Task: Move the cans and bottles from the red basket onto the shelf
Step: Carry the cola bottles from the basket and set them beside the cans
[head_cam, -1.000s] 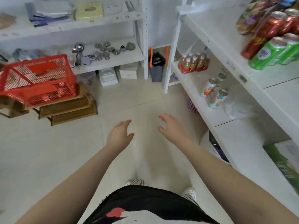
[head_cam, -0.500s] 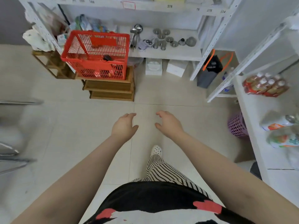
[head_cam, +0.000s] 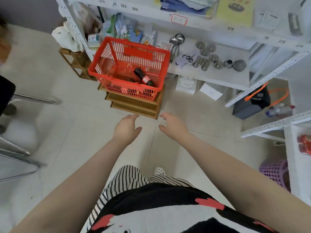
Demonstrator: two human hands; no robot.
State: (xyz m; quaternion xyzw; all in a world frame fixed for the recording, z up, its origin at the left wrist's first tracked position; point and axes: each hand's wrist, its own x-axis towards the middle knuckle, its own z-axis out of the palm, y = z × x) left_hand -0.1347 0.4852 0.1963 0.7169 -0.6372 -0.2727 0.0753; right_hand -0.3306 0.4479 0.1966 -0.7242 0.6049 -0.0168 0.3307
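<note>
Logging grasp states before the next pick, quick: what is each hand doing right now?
Left hand: open, empty, short of the red plastic mesh basket.
Right hand: open, empty, beside the left.

The single head camera is looking steeply down and forward (wide-angle), with the floor (head_cam: 50, 132) close below and the red basket (head_cam: 107, 78) farther ahead.

Red pack (head_cam: 305, 146) cut off right

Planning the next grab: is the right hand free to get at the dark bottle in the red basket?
Probably yes. The right hand is empty, the red basket is open-topped, and the dark bottle lies uncovered, though the hand is short of it.
</note>
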